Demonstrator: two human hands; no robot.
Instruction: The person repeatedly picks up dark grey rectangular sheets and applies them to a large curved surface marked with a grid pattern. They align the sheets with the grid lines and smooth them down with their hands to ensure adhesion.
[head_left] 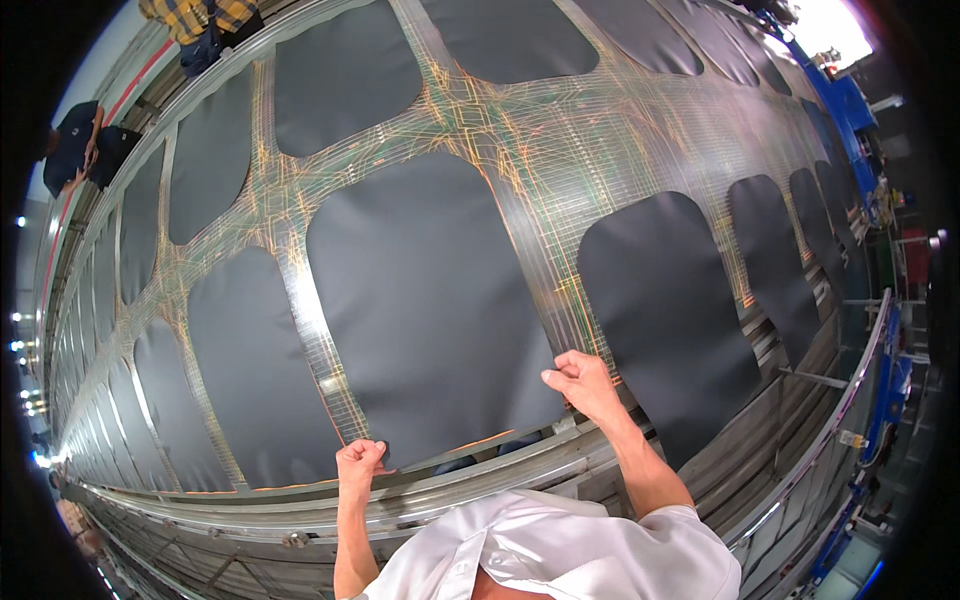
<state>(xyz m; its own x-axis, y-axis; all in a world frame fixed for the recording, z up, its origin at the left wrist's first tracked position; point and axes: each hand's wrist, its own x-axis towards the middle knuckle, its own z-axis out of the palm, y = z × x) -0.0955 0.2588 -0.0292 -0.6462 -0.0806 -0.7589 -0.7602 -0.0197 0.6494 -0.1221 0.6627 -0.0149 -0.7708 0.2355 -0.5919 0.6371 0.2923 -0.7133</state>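
Observation:
A large dark grey sheet [425, 290] with rounded far corners lies before me on a long table surface [545, 265] covered in green, orange and yellow lines. Its near edge reaches the table's front edge. At its near left corner, my left hand [360, 459] is closed, fingers curled and pinching the sheet's edge. My right hand [585, 386] is also closed, thumb against fingers, on the near right corner. The fingertips under the sheet are hidden.
More dark sheets lie in rows: one to the left [250, 370], another to the right [665, 300] drooping over the front edge. Metal rails [270, 525] run along my side. A blue machine frame [835, 95] stands far right. Two people [75, 150] [205, 25] stand across the table.

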